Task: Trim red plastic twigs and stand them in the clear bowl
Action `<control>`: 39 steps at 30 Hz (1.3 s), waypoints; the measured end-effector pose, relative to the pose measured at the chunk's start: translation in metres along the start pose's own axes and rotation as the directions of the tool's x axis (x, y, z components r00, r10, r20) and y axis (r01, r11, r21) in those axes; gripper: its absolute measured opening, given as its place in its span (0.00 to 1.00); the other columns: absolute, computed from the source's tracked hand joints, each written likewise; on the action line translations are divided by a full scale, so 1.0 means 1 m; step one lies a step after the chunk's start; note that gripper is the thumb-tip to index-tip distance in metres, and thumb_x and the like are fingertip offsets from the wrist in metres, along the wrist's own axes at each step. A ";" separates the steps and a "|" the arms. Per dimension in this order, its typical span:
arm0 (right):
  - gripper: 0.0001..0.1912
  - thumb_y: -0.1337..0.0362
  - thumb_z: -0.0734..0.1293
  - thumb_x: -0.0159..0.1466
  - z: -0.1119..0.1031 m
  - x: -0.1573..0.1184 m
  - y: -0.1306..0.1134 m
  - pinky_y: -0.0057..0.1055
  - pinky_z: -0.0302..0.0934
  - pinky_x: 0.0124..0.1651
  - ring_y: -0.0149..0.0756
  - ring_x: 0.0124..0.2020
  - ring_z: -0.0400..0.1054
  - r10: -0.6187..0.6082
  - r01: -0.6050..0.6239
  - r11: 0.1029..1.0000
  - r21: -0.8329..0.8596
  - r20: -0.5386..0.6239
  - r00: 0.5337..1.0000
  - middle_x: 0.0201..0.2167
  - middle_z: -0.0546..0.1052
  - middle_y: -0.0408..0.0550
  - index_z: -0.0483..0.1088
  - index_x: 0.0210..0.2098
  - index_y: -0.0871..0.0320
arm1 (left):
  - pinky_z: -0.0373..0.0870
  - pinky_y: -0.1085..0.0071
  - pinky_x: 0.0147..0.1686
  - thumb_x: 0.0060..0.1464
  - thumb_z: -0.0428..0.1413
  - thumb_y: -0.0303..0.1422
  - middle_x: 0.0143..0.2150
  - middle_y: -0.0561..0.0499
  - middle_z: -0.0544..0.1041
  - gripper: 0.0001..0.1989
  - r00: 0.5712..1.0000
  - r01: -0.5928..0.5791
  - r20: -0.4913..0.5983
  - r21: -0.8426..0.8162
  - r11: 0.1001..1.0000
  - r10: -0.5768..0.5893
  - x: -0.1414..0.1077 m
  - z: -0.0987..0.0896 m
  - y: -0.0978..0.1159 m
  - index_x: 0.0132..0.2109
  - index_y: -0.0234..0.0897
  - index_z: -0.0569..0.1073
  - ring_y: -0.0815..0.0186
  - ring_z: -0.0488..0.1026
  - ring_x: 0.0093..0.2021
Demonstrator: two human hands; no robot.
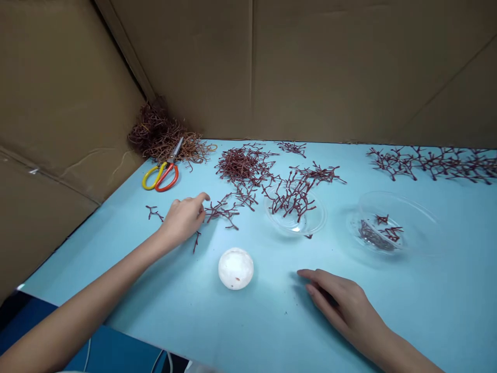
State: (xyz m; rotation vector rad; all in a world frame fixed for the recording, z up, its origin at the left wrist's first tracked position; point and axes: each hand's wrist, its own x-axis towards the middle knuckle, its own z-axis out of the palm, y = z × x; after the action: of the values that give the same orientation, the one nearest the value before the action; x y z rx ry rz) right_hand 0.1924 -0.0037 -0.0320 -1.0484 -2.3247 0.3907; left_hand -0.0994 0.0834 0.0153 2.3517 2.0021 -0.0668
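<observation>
My left hand (183, 218) is over the left part of the light blue table, beside loose dark red branched twigs (223, 210); its fingers are curled, and what they hold, if anything, is hidden. A small twig (196, 242) lies just below that hand. My right hand (345, 305) hovers low at the right front, index finger and thumb apart, holding nothing. Between the hands sits a round white object (236, 268) with a small brown spot near its bottom. Behind it, a clear bowl (317, 220) carries branched twigs (293, 197).
Scissors (167, 176) with yellow and red handles lie at the back left by a tangled brown heap (163, 132). Another clear bowl (415, 204) with small pieces stands right. More twigs (435, 163) line the back right. Cardboard walls (310, 67) enclose the back and left.
</observation>
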 end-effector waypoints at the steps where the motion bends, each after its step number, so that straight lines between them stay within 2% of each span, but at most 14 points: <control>1: 0.09 0.70 0.53 0.61 0.000 0.001 0.000 0.22 0.60 0.23 0.27 0.20 0.66 0.004 -0.004 1.000 -0.004 0.008 1.000 0.22 0.72 0.43 0.62 0.37 0.59 | 0.61 0.69 0.30 0.50 0.43 0.26 0.32 0.51 0.73 0.14 0.997 0.046 -0.067 -0.008 0.999 -0.046 -0.001 -0.004 -0.002 0.46 0.36 0.61 0.62 0.69 0.32; 3: 0.09 0.70 0.53 0.61 0.001 0.002 0.001 0.22 0.60 0.22 0.27 0.20 0.65 0.001 -0.001 1.000 -0.017 0.018 1.000 0.22 0.72 0.43 0.62 0.36 0.59 | 0.60 0.68 0.29 0.50 0.45 0.27 0.33 0.50 0.73 0.12 0.959 0.108 -0.262 0.004 0.994 -0.103 -0.002 -0.009 -0.005 0.43 0.35 0.63 0.60 0.68 0.34; 6: 0.09 0.70 0.53 0.61 0.001 0.005 0.002 0.22 0.59 0.21 0.26 0.18 0.64 -0.023 0.022 0.999 -0.049 -0.007 1.000 0.20 0.70 0.42 0.63 0.36 0.59 | 0.58 0.68 0.28 0.49 0.45 0.24 0.27 0.47 0.73 0.07 0.865 -0.007 -0.494 0.162 0.987 0.087 -0.005 -0.010 -0.002 0.29 0.34 0.67 0.59 0.68 0.32; 8: 0.09 0.71 0.53 0.60 0.001 0.006 0.003 0.22 0.58 0.20 0.26 0.17 0.63 -0.042 0.039 0.997 -0.073 -0.035 0.999 0.19 0.69 0.42 0.63 0.35 0.59 | 0.57 0.69 0.27 0.50 0.44 0.22 0.25 0.49 0.73 0.10 0.834 -0.162 -0.485 0.241 0.957 0.263 -0.005 -0.007 0.000 0.27 0.35 0.67 0.61 0.67 0.30; 10: 0.09 0.71 0.53 0.60 0.000 0.008 0.003 0.21 0.57 0.19 0.26 0.17 0.63 -0.063 0.056 0.994 -0.097 -0.065 0.996 0.18 0.68 0.41 0.63 0.36 0.59 | 0.59 0.69 0.28 0.51 0.45 0.25 0.27 0.49 0.73 0.08 0.804 -0.162 -0.544 0.185 0.969 0.238 -0.003 -0.005 -0.002 0.31 0.35 0.68 0.61 0.68 0.31; 12: 0.09 0.71 0.53 0.60 -0.001 0.010 0.002 0.21 0.57 0.19 0.26 0.16 0.62 -0.085 0.073 0.989 -0.126 -0.092 0.992 0.17 0.67 0.40 0.63 0.36 0.59 | 0.61 0.69 0.30 0.52 0.46 0.27 0.30 0.47 0.73 0.06 0.775 -0.171 -0.617 0.001 0.985 0.135 0.000 -0.004 -0.005 0.35 0.34 0.67 0.62 0.68 0.32; 16: 0.10 0.73 0.53 0.60 -0.007 0.020 -0.005 0.21 0.57 0.20 0.26 0.18 0.61 -0.107 0.087 0.985 -0.146 -0.137 0.985 0.19 0.66 0.42 0.60 0.39 0.59 | 0.63 0.71 0.32 0.53 0.47 0.27 0.29 0.49 0.73 0.06 0.788 -0.313 -0.587 -0.123 0.942 0.185 -0.004 0.001 0.000 0.36 0.33 0.67 0.66 0.69 0.30; 20: 0.16 0.70 0.54 0.61 -0.011 0.045 -0.020 0.22 0.59 0.21 0.28 0.24 0.65 -0.043 0.028 0.992 -0.120 -0.128 0.991 0.29 0.69 0.48 0.53 0.48 0.60 | 0.64 0.75 0.29 0.53 0.47 0.28 0.26 0.52 0.73 0.05 0.747 -0.447 -0.633 -0.255 0.857 0.202 -0.027 0.006 0.025 0.33 0.34 0.67 0.70 0.68 0.25; 23: 0.15 0.69 0.56 0.60 -0.008 0.069 -0.034 0.24 0.60 0.22 0.28 0.24 0.64 0.011 -0.015 0.997 -0.075 -0.050 0.999 0.33 0.69 0.51 0.56 0.46 0.62 | 0.63 0.77 0.26 0.53 0.48 0.27 0.25 0.53 0.72 0.05 0.755 -0.470 -0.630 -0.328 0.819 0.181 -0.048 0.010 0.039 0.31 0.35 0.67 0.71 0.68 0.24; 25: 0.06 0.72 0.57 0.59 -0.004 0.082 -0.041 0.23 0.58 0.22 0.27 0.22 0.63 0.003 -0.003 0.999 -0.043 0.010 1.000 0.28 0.69 0.48 0.63 0.36 0.62 | 0.63 0.76 0.26 0.53 0.48 0.26 0.24 0.53 0.72 0.05 0.742 -0.474 -0.649 -0.330 0.816 0.168 -0.059 0.013 0.042 0.30 0.35 0.67 0.71 0.68 0.24; 27: 0.06 0.74 0.58 0.58 0.000 0.090 -0.045 0.22 0.57 0.22 0.27 0.21 0.62 -0.021 0.022 0.999 -0.040 0.038 0.999 0.23 0.68 0.45 0.64 0.27 0.61 | 0.63 0.76 0.26 0.53 0.48 0.26 0.24 0.53 0.72 0.06 0.748 -0.468 -0.645 -0.345 0.813 0.157 -0.068 0.017 0.040 0.30 0.35 0.67 0.71 0.68 0.24; 32: 0.08 0.77 0.58 0.57 0.002 0.095 -0.051 0.23 0.56 0.23 0.27 0.21 0.62 -0.110 0.148 0.970 -0.190 0.199 0.974 0.25 0.67 0.45 0.65 0.26 0.61 | 0.64 0.80 0.25 0.54 0.46 0.26 0.25 0.52 0.72 0.07 0.857 -0.448 -0.467 -0.466 0.763 0.218 -0.078 0.028 0.029 0.32 0.34 0.68 0.73 0.68 0.25; 35: 0.10 0.80 0.59 0.53 0.000 0.096 -0.059 0.23 0.53 0.21 0.27 0.19 0.59 -0.144 0.252 0.913 -0.320 0.324 0.935 0.24 0.65 0.44 0.65 0.25 0.61 | 0.64 0.78 0.25 0.55 0.44 0.27 0.26 0.51 0.72 0.10 0.861 -0.470 -0.424 -0.453 0.757 0.281 -0.080 0.032 0.027 0.33 0.34 0.69 0.71 0.68 0.26; 39: 0.11 0.81 0.58 0.50 0.002 0.099 -0.067 0.24 0.47 0.18 0.27 0.16 0.56 -0.187 0.333 0.848 -0.412 0.356 0.916 0.21 0.63 0.43 0.62 0.22 0.59 | 0.62 0.79 0.24 0.55 0.42 0.26 0.25 0.51 0.70 0.11 0.892 -0.447 -0.312 -0.505 0.739 0.327 -0.083 0.029 0.029 0.33 0.34 0.69 0.72 0.67 0.25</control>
State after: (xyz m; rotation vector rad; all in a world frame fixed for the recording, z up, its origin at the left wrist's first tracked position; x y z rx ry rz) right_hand 0.0978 0.0275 0.0339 -0.8967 -2.8872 -0.1432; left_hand -0.0841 -0.0049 -0.0081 2.3501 1.2680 0.7155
